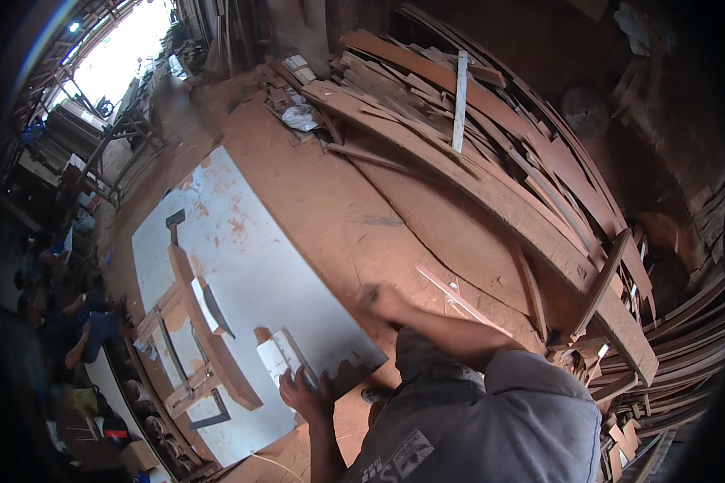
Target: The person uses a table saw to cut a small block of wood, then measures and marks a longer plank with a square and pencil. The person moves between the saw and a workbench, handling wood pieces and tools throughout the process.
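At the near edge of a white-topped table (258, 266), my left hand (302, 394) has its fingers spread. Their tips touch, or lie close to, the near end of a white block with a grey strip along one side (278, 354). Beyond the table's right edge my right hand (383, 302) is raised and smeared by motion, its fingers unclear. Left of the block, a long wooden beam joined to shorter crosspieces (217, 346) lies on the table with a metal clamp (175, 219) at its far end. A pale curved piece with a dark edge (211, 306) rests against the beam.
Dark angled metal bars (209, 410) lie at the table's near left. A large stack of planks (475, 137) on a slanting timber rack stands to the right. Other people (89, 322) are at the left. Reddish floor (322, 209) runs between table and rack.
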Action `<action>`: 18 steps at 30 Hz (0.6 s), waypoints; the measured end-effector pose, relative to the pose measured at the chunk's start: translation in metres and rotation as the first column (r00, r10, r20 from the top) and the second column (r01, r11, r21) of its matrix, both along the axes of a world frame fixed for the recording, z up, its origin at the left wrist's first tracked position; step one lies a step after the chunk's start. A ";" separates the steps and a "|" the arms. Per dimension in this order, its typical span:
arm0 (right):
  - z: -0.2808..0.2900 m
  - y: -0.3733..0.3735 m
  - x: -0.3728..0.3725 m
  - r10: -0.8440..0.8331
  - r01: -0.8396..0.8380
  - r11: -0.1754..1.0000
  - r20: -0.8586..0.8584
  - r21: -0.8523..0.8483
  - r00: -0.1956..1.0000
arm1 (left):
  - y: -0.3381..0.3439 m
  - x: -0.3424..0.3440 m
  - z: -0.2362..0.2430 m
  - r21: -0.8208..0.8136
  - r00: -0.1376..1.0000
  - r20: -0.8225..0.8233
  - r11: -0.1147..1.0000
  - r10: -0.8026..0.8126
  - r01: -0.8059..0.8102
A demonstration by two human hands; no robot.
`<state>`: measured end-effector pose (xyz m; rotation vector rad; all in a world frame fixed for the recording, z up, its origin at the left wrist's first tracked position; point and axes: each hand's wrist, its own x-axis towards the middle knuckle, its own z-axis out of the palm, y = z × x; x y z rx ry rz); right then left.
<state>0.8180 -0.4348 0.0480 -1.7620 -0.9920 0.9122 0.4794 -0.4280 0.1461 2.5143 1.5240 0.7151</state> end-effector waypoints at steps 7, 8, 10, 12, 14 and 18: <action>-0.010 -0.009 0.310 -0.468 0.636 0.771 0.650 -0.031 0.599 | 0.001 0.004 -0.021 -0.062 0.985 -0.129 0.990 0.115 -0.123; -0.009 -0.008 0.336 -0.483 0.674 0.739 0.687 -0.014 0.544 | 0.003 0.006 -0.023 -0.050 0.984 -0.133 0.990 0.123 -0.130; 0.003 0.009 0.369 -0.467 0.690 0.719 0.678 -0.081 0.567 | 0.000 0.005 -0.027 -0.019 0.975 -0.165 0.988 0.150 -0.155; 0.015 0.019 0.396 -0.491 0.723 0.686 0.680 -0.083 0.544 | 0.000 0.016 -0.017 -0.032 0.970 -0.192 0.987 0.149 -0.158; 0.018 0.030 0.419 -0.545 0.766 0.643 0.688 -0.024 0.479 | 0.000 0.020 -0.024 -0.212 0.970 0.025 0.950 0.241 -0.230; 0.054 0.037 0.467 -0.471 0.772 0.629 0.744 -0.093 0.474 | 0.004 0.036 -0.026 -0.534 0.771 0.364 0.796 0.522 -0.286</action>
